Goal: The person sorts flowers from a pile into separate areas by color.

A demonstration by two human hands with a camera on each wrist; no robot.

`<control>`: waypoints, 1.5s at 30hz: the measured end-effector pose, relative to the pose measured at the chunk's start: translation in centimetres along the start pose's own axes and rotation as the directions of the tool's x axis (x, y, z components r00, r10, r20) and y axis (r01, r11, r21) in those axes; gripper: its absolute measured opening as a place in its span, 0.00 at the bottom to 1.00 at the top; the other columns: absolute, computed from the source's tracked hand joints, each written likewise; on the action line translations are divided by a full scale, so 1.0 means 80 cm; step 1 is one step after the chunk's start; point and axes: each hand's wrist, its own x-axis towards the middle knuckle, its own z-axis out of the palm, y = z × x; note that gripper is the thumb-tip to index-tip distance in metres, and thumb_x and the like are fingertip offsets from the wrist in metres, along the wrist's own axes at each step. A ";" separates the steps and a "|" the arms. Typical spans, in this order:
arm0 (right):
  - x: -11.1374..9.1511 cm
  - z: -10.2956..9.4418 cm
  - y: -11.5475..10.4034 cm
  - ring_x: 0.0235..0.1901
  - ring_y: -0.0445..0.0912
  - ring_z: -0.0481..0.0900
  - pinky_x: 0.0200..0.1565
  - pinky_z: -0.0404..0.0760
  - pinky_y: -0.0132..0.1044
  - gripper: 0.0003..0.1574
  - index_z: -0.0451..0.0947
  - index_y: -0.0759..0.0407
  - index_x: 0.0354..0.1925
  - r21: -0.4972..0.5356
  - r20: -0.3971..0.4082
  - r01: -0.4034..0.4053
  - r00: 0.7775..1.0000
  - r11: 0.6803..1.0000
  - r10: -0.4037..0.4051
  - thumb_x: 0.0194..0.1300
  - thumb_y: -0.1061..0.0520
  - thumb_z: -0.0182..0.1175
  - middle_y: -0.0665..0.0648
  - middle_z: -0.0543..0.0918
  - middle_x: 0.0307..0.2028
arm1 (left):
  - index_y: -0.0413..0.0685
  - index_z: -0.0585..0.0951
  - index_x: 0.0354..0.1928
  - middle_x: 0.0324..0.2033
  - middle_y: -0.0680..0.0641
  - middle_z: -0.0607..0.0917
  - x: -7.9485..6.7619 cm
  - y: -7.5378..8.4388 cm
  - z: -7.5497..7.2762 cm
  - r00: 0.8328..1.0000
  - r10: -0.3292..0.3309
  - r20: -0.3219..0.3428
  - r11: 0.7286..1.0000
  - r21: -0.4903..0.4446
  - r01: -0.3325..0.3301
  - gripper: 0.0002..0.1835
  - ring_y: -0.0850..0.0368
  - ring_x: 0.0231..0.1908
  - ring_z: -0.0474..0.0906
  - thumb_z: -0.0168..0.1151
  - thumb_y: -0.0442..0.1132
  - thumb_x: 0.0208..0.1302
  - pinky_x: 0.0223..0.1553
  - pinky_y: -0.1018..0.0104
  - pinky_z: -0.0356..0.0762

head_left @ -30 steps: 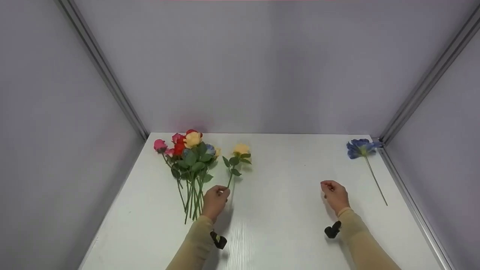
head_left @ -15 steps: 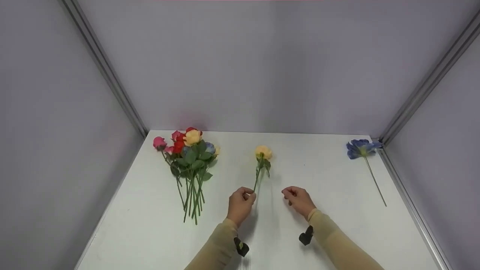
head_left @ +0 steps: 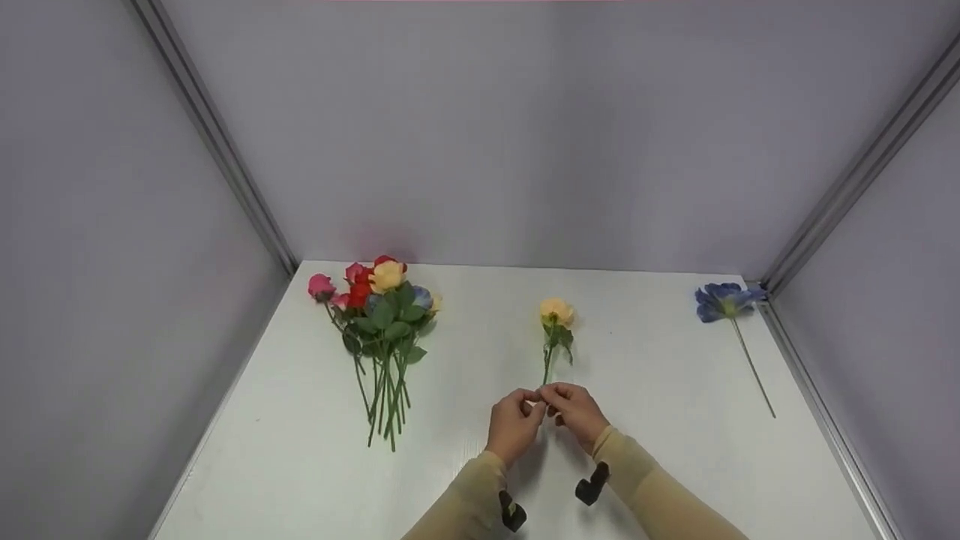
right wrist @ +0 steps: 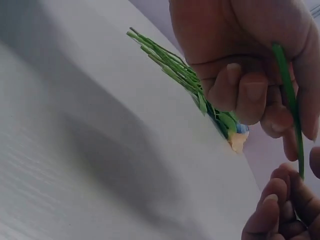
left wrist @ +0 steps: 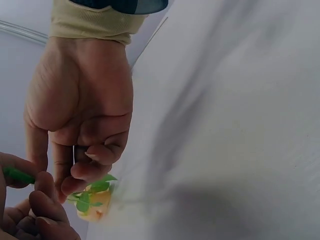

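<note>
In the head view, both hands meet over the middle of a white table [head_left: 667,465] around one yellow rose [head_left: 556,312] with green leaves. My left hand [head_left: 514,427] pinches its stem between thumb and fingers. Just beyond that pinch, the thumb and fingertips of my right hand [head_left: 581,416] grip the same stem. The right wrist view shows the green stem [right wrist: 290,95] running from my left palm [right wrist: 245,30] to the right fingertips. The rose's bloom [left wrist: 92,212] and leaves peek past the right hand in the left wrist view.
At the back left lies a bunch of flowers [head_left: 394,330], red, pink, yellow and blue, with stems pointing toward me. One blue flower [head_left: 727,301] with a bare stem lies alone near the right edge. Grey panels [head_left: 480,135] close off the back and sides.
My left hand has carried the yellow rose rightward, away from the bunch to mid-table. My right hand has come left and now grips the stem too.
</note>
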 end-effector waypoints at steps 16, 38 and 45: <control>-0.013 -0.084 0.022 0.28 0.43 0.69 0.27 0.67 0.32 0.24 0.75 0.67 0.54 0.044 -0.213 -0.117 0.969 0.992 0.123 0.69 0.51 0.59 0.60 0.81 0.38 | 0.45 0.83 0.38 0.24 0.55 0.77 -0.006 -0.046 -0.079 0.994 0.099 -0.039 0.993 0.061 -0.097 0.05 0.63 0.25 0.70 0.62 0.37 0.64 0.28 0.68 0.70; -0.036 -0.228 0.036 0.30 0.45 0.71 0.28 0.70 0.34 0.29 0.72 0.63 0.59 -0.266 -0.443 -0.184 0.895 0.946 0.050 0.68 0.46 0.59 0.56 0.77 0.41 | 0.36 0.77 0.52 0.34 0.41 0.82 0.015 -0.120 -0.275 0.951 -0.125 -0.283 0.863 0.442 0.245 0.20 0.49 0.32 0.79 0.58 0.44 0.66 0.35 0.51 0.75; -0.025 -0.237 0.041 0.28 0.45 0.74 0.26 0.75 0.36 0.25 0.74 0.62 0.55 -0.358 -0.502 -0.243 0.864 0.902 0.033 0.68 0.47 0.58 0.60 0.78 0.43 | 0.33 0.75 0.49 0.39 0.37 0.79 0.028 -0.148 -0.282 0.943 -0.173 -0.284 0.837 0.462 0.293 0.21 0.43 0.40 0.77 0.60 0.46 0.65 0.42 0.47 0.73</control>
